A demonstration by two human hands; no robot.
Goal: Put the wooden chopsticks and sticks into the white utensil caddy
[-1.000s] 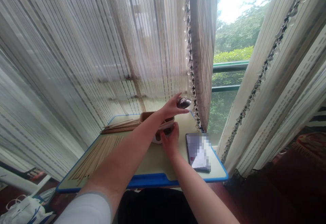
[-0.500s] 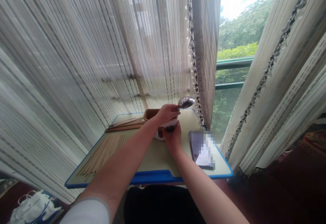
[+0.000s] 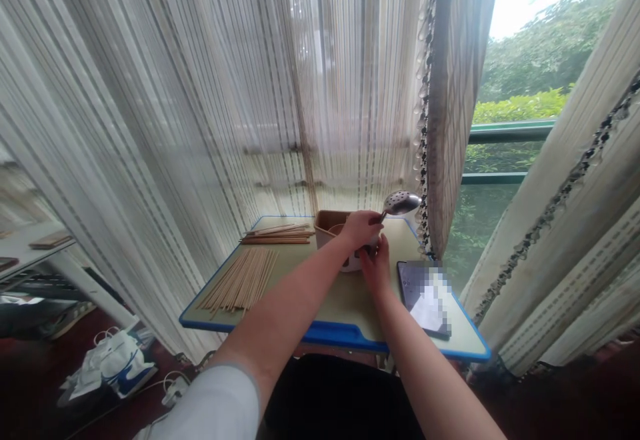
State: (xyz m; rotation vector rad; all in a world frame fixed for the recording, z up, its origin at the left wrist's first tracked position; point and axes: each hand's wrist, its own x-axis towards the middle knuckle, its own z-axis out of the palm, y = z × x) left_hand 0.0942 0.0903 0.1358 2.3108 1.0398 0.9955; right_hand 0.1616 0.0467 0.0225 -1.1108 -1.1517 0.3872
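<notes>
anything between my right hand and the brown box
Yes: a white container stands right between the right hand and the brown box. The left hand, gripping a slotted metal spoon, is over that container.

Grey-hemmed white sleeve (image 3: 210, 407)

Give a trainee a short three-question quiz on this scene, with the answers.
1. True or false: the left hand holds a perforated metal spoon.
2. What lies on the blue-edged table to the right of the right hand? A) a fork B) a phone C) a plate
3. Fill in the blank: the wooden sticks lie in ___ separate piles.

Key: 1 true; 2 B; 3 two.
</notes>
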